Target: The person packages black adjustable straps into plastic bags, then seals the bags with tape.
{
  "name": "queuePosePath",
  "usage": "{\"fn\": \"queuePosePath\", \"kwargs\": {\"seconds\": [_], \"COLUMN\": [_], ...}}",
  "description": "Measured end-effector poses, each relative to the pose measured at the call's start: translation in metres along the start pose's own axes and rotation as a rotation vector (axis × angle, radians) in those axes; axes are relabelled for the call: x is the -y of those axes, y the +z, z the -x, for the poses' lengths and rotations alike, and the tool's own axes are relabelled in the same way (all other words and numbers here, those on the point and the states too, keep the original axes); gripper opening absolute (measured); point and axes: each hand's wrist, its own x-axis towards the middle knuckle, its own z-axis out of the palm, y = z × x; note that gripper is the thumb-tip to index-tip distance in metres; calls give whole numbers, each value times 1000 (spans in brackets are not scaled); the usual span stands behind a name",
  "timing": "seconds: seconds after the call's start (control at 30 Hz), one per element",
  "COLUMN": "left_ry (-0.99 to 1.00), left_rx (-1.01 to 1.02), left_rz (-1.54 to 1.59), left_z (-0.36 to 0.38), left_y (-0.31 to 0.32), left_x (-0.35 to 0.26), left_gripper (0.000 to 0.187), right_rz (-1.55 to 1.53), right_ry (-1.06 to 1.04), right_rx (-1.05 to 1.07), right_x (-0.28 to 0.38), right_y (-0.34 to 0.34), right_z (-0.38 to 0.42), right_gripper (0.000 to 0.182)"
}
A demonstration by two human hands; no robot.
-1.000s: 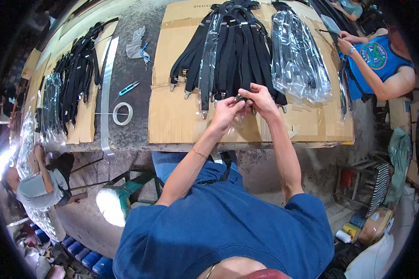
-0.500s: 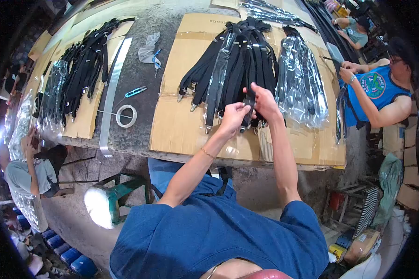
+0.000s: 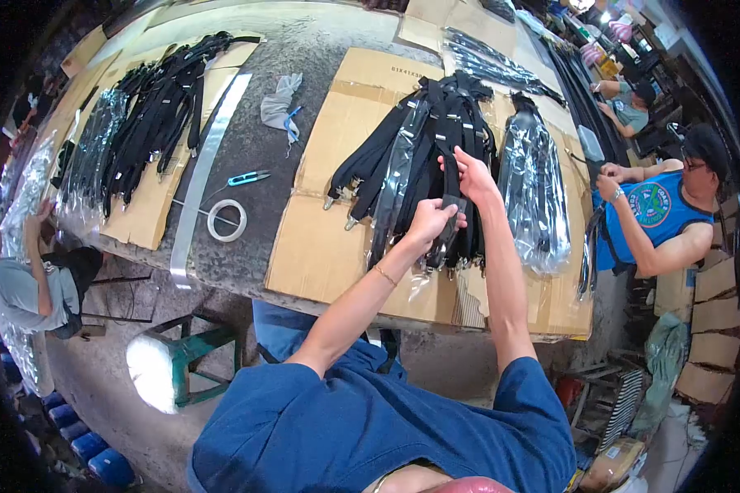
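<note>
Above the cardboard [image 3: 312, 255], the left hand [image 3: 432, 222] and right hand [image 3: 474, 177] each pinch a black strap [image 3: 450, 185].

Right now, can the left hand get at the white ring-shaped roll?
Probably yes, if it lets go: the left hand is gripping a black strap. Nothing looks to block the way over the cardboard to the white roll; it may take some stretch.

The one camera sits on the person's head, above the blue shirt [image 3: 386, 411], looking forward and steeply down over both arms to the surface [image 3: 247, 164] close in front; its very wide, round view bends the room's edges, reaching co-workers either side.
</note>
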Motion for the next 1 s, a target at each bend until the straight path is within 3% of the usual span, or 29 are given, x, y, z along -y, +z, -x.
{"fn": "queuePosePath", "kwargs": {"seconds": [0.13,0.2,0.27,0.33,0.4,0.47,0.53,0.6,0.63,0.67,0.73,0.8,0.9,1.0], "left_ry": [33,65,98,92,257,333,232,303,178,185,200,211,168,198], "left_rx": [-38,-54,-58,-69,-148,-387,-348,-356,-213,-204,-249,-270,-280,-282], "left_rz": [63,74,87,124,70,-2,38,-75,129,100,55,71,260,255], "left_z": [-16,-26,-38,-54,-89,-103,-115,-115,-96,-94,-91,-93,-100,-115], "left_y": [-2,-1,-1,-3,-11,-8,-10,-7,1,2,4,7,11,12], "left_x": [-8,-15,-17,-20,-8,-18,-26,-33,-45,-44,-40,-39,-48,-58], "left_gripper": [16,16,15,14,15,27,31,31,30,29,30,31,35,38], "right_rz": [178,106,72,84,102,83,147,182,144,110,194,199,157,152], "right_ry": [-79,-34,-34,28,108,114,115,102,87,-32,-101,-95,-130,-185], "right_rx": [-121,33,-13,85,104,202,163,177,143,-58,-33,-155,-103,-115], "right_x": [8,14,16,18,24,18,25,39,42,43,50,59,60,61], "right_y": [-2,-5,-10,-18,-16,-32,-25,-14,-11,7,1,7,-7,-16], "right_z": [-30,-30,-31,-30,-20,-34,-35,-41,-53,-59,-88,-102,-126,-136], "right_gripper": [24,26,26,26,22,21,27,44,52,45,36,17,15,18]}}
